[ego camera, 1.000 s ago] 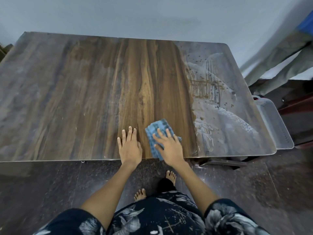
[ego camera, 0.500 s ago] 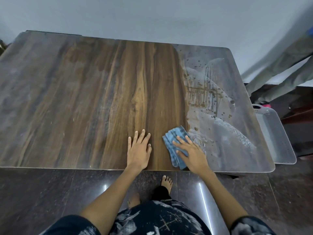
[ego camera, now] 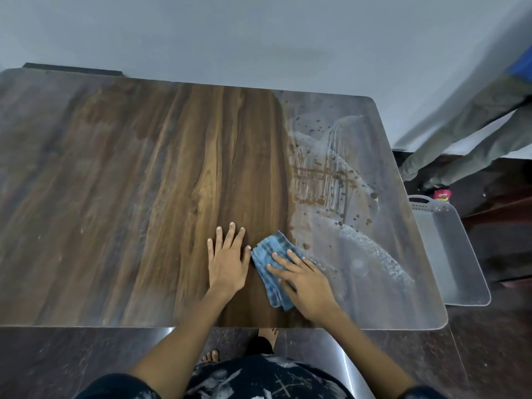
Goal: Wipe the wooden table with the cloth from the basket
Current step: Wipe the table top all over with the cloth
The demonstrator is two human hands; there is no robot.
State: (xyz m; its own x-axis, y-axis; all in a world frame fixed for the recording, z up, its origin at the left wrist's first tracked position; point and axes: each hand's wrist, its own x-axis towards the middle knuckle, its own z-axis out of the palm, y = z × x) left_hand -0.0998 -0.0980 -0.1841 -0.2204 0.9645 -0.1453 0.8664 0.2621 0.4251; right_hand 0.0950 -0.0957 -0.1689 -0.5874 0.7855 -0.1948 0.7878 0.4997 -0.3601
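The cloth [ego camera: 272, 266], blue and folded into a pad, lies flat on the table [ego camera: 144, 197] under the right hand [ego camera: 305, 283], whose straight, spread fingers press it down rather than grip it. It looks soft, light and limp, so it should slide easily under a flat palm but bunch up or slip out if pushed from one corner; pressing over its middle seems the best hold. The left hand [ego camera: 229, 262] rests flat on bare wood just beside the cloth, fingers straight and spread, holding nothing and likely bracing.

Just beyond the right fingertips and off to the right spreads a wet, smeared patch [ego camera: 331, 197] dotted with brown spots, reaching toward the far and right edges. That appears to be the part not yet wiped. The near edge runs close below both wrists, so a pull toward the body has little room. Left of the left hand the wood stretches wide and open. Past the table's right edge a pale basket [ego camera: 449, 254] sits lower down, near the floor.
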